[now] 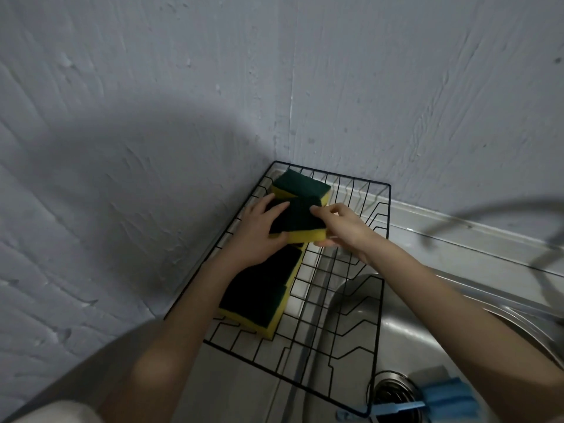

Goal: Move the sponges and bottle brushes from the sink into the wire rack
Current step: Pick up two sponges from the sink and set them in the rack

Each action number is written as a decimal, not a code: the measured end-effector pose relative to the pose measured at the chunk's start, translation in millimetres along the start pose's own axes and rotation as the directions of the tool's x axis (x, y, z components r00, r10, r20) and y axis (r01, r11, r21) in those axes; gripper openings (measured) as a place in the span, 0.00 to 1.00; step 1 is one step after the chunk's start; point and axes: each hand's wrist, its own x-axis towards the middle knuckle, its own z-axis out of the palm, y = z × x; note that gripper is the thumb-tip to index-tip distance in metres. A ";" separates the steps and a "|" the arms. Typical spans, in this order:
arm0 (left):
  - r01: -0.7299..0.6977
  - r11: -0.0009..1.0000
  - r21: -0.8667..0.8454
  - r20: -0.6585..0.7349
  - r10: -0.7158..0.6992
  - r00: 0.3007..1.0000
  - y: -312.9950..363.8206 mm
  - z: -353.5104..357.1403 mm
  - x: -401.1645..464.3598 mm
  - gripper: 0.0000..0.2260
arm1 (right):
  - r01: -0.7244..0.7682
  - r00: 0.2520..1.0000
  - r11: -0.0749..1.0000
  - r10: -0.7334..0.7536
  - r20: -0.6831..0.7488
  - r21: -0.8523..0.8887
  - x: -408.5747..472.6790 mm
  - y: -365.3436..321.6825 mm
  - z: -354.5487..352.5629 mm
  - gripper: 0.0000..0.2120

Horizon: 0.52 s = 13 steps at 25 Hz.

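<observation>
A black wire rack [383, 239] lies in the wall corner, partly over the steel sink [427, 340]. Both hands hold one yellow sponge with a dark green top [300, 221] just above the rack. My left hand [259, 236] grips its left end and my right hand [341, 227] pinches its right end. Another such sponge [300, 186] lies at the rack's far corner. Two more sponges [259, 297] lie along the rack's left side, nearer to me. A blue bottle brush [442, 398] lies in the sink beside the drain.
Rough white walls meet behind the rack. The metal drain [393, 392] sits at the sink's bottom. A blurred dark tap or hose [488, 212] arcs over the sink at the right. The steel counter edge [442, 221] runs along the right wall.
</observation>
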 end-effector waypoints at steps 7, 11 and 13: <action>0.079 0.995 -0.065 -0.122 -0.086 0.989 -4.2 4.9 2.0 0.20 | -0.064 0.996 0.992 0.070 0.054 -0.111 11.0 15.3 6.9 0.13; 0.092 0.993 -0.071 -0.139 -0.102 0.985 -5.0 7.9 8.8 0.19 | -0.101 0.995 0.995 0.101 -0.015 -0.018 17.5 12.7 10.5 0.13; 0.097 0.993 -0.072 -0.152 -0.108 0.983 -6.1 8.6 12.8 0.19 | -0.100 0.995 0.994 0.101 -0.025 0.032 18.9 9.7 13.1 0.12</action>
